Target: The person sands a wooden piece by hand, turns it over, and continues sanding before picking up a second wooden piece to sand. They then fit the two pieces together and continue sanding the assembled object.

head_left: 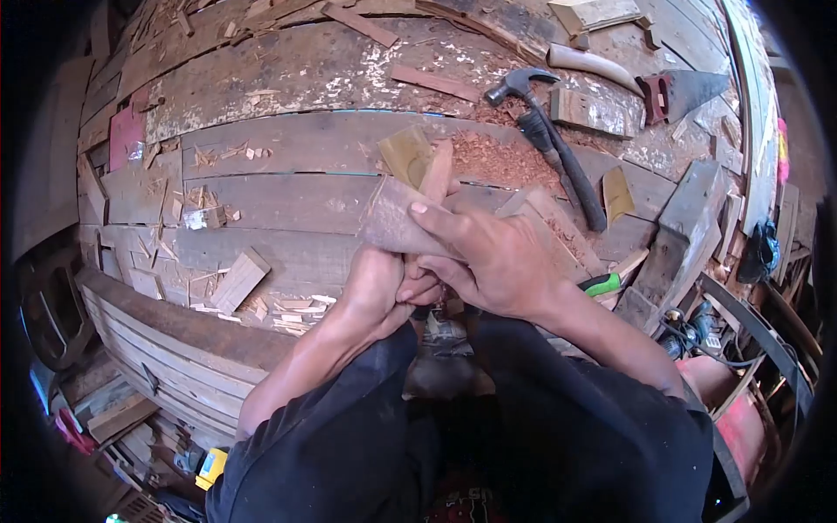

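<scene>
A worn sheet of sandpaper [397,216] is pinched in my right hand [506,257], its index finger lying across the sheet and its thumb below. Just past the sheet the end of a reddish wooden piece [438,167] sticks out; the rest of it is hidden. My left hand [375,288] is closed right under the sandpaper, its fingers curled against my right thumb. What the left fingers hold is covered. Beyond both hands, a second, yellowish piece of sandpaper [404,155] shows, partly behind the wooden piece.
A claw hammer [554,131], a dark-handled tool [542,139], a handsaw [689,94] and a wood block [597,112] lie at upper right. Red shavings [501,159] cover planks nearby. A green-handled tool [602,285] is by my right forearm. A thick beam [183,318] runs along the left.
</scene>
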`<state>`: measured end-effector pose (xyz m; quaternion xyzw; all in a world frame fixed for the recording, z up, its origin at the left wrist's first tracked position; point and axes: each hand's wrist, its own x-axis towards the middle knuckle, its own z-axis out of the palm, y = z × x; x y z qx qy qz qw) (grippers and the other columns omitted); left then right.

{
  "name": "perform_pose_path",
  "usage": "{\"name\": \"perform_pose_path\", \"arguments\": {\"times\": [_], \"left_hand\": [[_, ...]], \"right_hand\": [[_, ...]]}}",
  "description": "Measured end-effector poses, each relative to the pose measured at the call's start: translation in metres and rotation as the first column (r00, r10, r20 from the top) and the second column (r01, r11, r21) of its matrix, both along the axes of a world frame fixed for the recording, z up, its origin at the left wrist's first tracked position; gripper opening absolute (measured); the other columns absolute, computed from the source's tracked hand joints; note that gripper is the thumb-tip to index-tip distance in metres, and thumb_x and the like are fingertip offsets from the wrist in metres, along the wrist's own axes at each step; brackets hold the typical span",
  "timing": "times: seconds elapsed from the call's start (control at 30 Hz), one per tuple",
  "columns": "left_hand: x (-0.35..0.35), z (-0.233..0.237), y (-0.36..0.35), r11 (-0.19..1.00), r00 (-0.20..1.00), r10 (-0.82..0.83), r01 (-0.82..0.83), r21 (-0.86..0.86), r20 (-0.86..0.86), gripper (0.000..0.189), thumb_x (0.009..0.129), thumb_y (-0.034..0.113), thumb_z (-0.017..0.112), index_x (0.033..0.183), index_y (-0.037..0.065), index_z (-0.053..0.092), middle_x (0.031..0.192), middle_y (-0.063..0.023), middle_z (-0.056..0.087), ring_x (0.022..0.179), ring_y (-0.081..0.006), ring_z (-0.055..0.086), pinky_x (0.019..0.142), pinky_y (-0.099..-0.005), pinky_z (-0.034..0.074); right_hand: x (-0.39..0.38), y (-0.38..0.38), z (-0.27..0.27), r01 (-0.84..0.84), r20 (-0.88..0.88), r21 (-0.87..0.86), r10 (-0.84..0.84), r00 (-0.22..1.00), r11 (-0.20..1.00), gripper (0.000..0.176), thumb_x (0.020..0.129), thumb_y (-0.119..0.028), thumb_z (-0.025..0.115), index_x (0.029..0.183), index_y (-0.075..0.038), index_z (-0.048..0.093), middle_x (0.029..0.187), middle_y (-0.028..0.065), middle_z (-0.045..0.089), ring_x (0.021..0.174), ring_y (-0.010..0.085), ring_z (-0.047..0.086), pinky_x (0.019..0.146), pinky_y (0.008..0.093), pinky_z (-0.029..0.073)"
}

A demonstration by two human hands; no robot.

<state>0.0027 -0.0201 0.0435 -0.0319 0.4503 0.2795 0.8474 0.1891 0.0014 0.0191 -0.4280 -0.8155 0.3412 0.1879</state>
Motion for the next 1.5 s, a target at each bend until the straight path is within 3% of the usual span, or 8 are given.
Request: {"name": "perform_pose_path", "arguments": {"times": [0.27, 0.4, 0.43, 0.57, 0.67, 0.77, 1.1, 1.5], "left_hand": [[-0.007, -0.009, -0.005, 0.999, 0.999, 0.032, -0.032, 0.021, -0.008, 0.043, 0.114, 0.044, 0.032, 0.14, 0.017, 0.053, 0.065, 0.005, 0.039, 0.045, -0.0055, 0.032, 0.047, -0.0226, 0.029], [-0.005, -0.004, -0.001, 0.992, 0.986, 0.116, -0.109, -0.057, 0.121, 0.045, 0.114, 0.041, 0.03, 0.148, 0.017, 0.047, 0.063, 0.0057, 0.038, 0.043, -0.0047, 0.032, 0.043, -0.0206, 0.027], [-0.006, 0.0, -0.003, 0.992, 0.985, 0.122, -0.119, -0.032, 0.119, 0.047, 0.114, 0.04, 0.029, 0.152, 0.018, 0.044, 0.062, 0.0061, 0.038, 0.042, -0.0043, 0.032, 0.042, -0.0197, 0.026], [-0.003, 0.004, 0.006, 0.987, 0.99, 0.099, -0.085, -0.134, 0.098, 0.042, 0.114, 0.04, 0.028, 0.138, 0.015, 0.053, 0.061, 0.0066, 0.038, 0.041, -0.0034, 0.03, 0.042, -0.02, 0.026], [-0.01, -0.01, -0.002, 0.973, 0.985, 0.153, -0.137, -0.187, 0.077, 0.048, 0.113, 0.044, 0.031, 0.155, 0.024, 0.044, 0.064, 0.0063, 0.037, 0.042, -0.0046, 0.029, 0.044, -0.0223, 0.029], [-0.006, -0.007, 0.005, 0.989, 0.991, 0.098, -0.087, -0.123, 0.09, 0.047, 0.113, 0.044, 0.027, 0.147, 0.022, 0.052, 0.063, 0.0065, 0.037, 0.042, -0.0045, 0.028, 0.045, -0.0218, 0.028], [-0.004, -0.002, 0.002, 0.982, 0.993, 0.108, -0.099, -0.163, 0.047, 0.038, 0.112, 0.04, 0.026, 0.107, 0.015, 0.054, 0.061, 0.0057, 0.038, 0.039, -0.0054, 0.029, 0.043, -0.0213, 0.026], [-0.004, -0.006, 0.003, 0.989, 0.988, 0.107, -0.095, -0.114, 0.107, 0.042, 0.113, 0.044, 0.029, 0.128, 0.017, 0.058, 0.061, 0.0023, 0.04, 0.042, -0.0065, 0.03, 0.045, -0.0232, 0.03]], "right_hand": [[-0.004, -0.002, 0.006, -0.11, 0.101, -0.05, 0.115, 0.988, 0.993, 0.055, 0.095, -0.032, 0.068, 0.146, -0.018, 0.053, 0.106, 0.0175, 0.072, 0.081, 0.0351, 0.073, 0.062, 0.047, 0.059], [-0.007, 0.01, -0.006, 0.098, -0.013, 0.007, -0.098, 0.995, 0.995, 0.051, 0.093, -0.027, 0.071, 0.14, -0.012, 0.059, 0.101, 0.0165, 0.072, 0.084, 0.0378, 0.073, 0.065, 0.0473, 0.058], [-0.014, -0.003, 0.009, -0.083, 0.008, 0.0, 0.083, 0.997, 0.997, 0.053, 0.093, -0.027, 0.071, 0.141, -0.011, 0.056, 0.097, 0.0171, 0.073, 0.084, 0.0399, 0.072, 0.069, 0.049, 0.058], [0.003, 0.04, -0.017, 0.126, 0.133, -0.177, -0.103, 0.986, 0.976, 0.052, 0.101, -0.038, 0.061, 0.147, -0.019, 0.048, 0.108, 0.0172, 0.073, 0.079, 0.0346, 0.075, 0.059, 0.0474, 0.059], [-0.008, 0.007, 0.003, -0.065, 0.059, 0.113, 0.058, 0.997, 0.992, 0.046, 0.103, -0.039, 0.059, 0.143, -0.018, 0.051, 0.099, 0.0184, 0.073, 0.076, 0.0347, 0.075, 0.056, 0.0479, 0.058], [0.002, 0.03, -0.017, 0.056, 0.163, -0.096, -0.04, 0.986, 0.994, 0.048, 0.102, -0.04, 0.059, 0.145, -0.019, 0.051, 0.104, 0.0206, 0.072, 0.076, 0.037, 0.074, 0.06, 0.0495, 0.059], [-0.001, 0.02, -0.013, 0.067, 0.027, 0.043, -0.068, 0.997, 0.997, 0.049, 0.097, -0.037, 0.067, 0.14, -0.016, 0.056, 0.103, 0.0157, 0.072, 0.075, 0.0372, 0.072, 0.059, 0.0495, 0.057], [-0.006, 0.021, -0.023, 0.148, 0.011, 0.004, -0.148, 0.989, 0.989, 0.053, 0.099, -0.039, 0.065, 0.147, -0.019, 0.05, 0.1, 0.0203, 0.073, 0.075, 0.0396, 0.073, 0.058, 0.0497, 0.058]]}}
